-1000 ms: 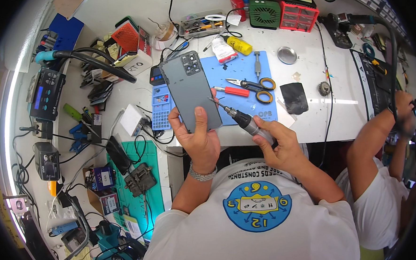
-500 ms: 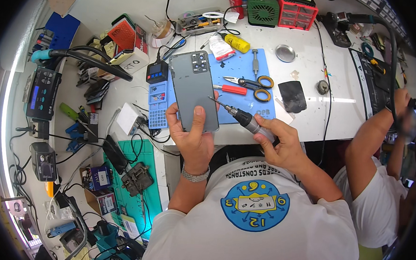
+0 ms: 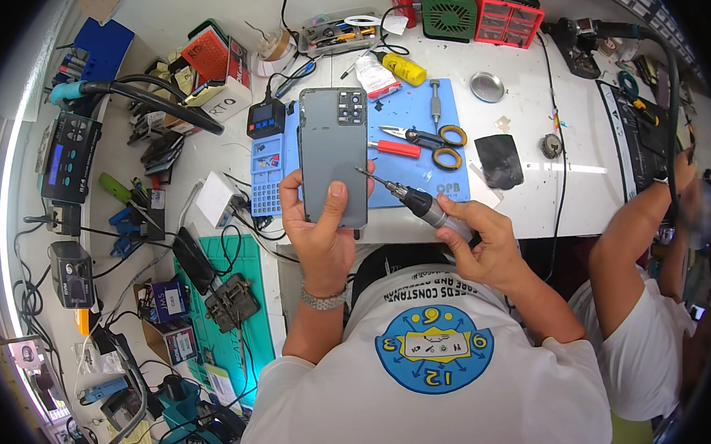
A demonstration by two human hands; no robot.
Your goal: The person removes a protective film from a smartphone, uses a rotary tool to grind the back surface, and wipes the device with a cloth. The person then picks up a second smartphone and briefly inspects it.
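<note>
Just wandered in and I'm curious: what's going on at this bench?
A person is working on a grey phone. The left hand holds it back-side up above a blue mat, thumb on its lower back. The right hand grips a small powered screwdriver, its tip at the phone's right edge. Scissors lie on the mat. Another person's arm is at the right.

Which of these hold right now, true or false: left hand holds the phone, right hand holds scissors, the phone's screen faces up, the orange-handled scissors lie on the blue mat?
1. The left hand holds the grey phone. True.
2. The right hand holds scissors. False: it grips a powered screwdriver, tip at the phone's right edge.
3. The phone's screen faces up. False: its back, with the camera cluster, faces up.
4. The orange-handled scissors lie on the blue mat. True.
</note>
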